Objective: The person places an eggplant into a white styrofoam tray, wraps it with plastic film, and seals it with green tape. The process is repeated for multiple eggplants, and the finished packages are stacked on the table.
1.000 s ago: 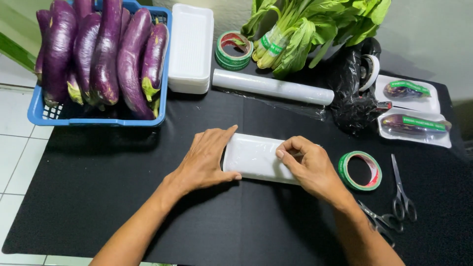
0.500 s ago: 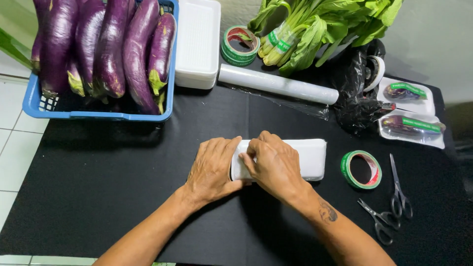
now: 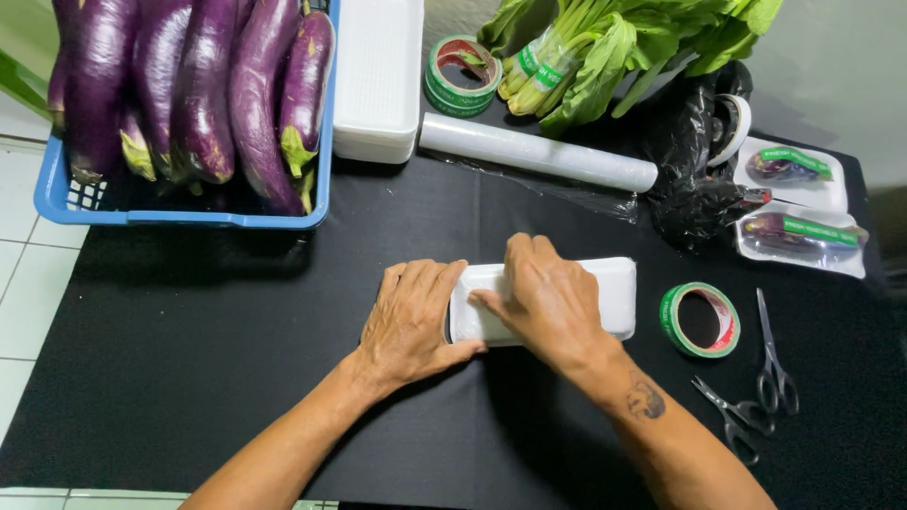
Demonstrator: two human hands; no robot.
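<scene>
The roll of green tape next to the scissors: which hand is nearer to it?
Right. The right hand lies on the white tray, just left of the green tape roll. The left hand grips the tray's far left end, farther away.

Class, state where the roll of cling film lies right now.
In the head view, the roll of cling film lies at the table's far side, between the leafy greens and the white foam tray.

A produce-packing station: a black-covered surface (image 3: 236,378) carries a blue basket (image 3: 179,212) of eggplants (image 3: 203,85) upper left, leafy greens (image 3: 614,47) top, foam trays (image 3: 378,76), a cling-film roll (image 3: 539,151), tape rolls (image 3: 701,319), scissors (image 3: 775,364) and wrapped eggplant packs (image 3: 803,236) right.
</scene>
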